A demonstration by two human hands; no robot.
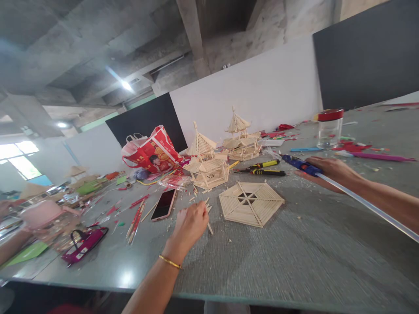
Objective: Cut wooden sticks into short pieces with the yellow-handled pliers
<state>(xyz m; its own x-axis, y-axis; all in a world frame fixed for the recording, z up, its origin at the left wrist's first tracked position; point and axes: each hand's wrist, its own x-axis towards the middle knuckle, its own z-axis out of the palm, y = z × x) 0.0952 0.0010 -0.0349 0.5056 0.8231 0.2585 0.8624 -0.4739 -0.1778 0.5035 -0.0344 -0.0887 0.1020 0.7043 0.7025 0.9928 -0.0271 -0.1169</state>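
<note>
My right hand [334,172] is wrapped round a blue hot glue gun [299,165], its nozzle pointing left. A long clear glue stick [363,205] runs from the gun's back past my forearm. My left hand [192,221] is on the table with fingers curled together beside some short wooden sticks [210,228]; its fingertips are turned away, so what they pinch, if anything, is hidden. Between my hands lies a flat hexagonal stick panel [262,205] with ribs and a dark centre opening. Behind it stand a wooden stick pavilion model [209,168] and a second pavilion model [240,139].
Pliers with yellow-black handles [268,172] lie behind the panel. Left of my left hand are a phone [164,204] and red-wrapped sticks [135,224]. A red bag [155,152] stands behind. At right are a red-lidded jar [330,128] and purple pen [382,156]. Another person's arm [15,244] shows far left.
</note>
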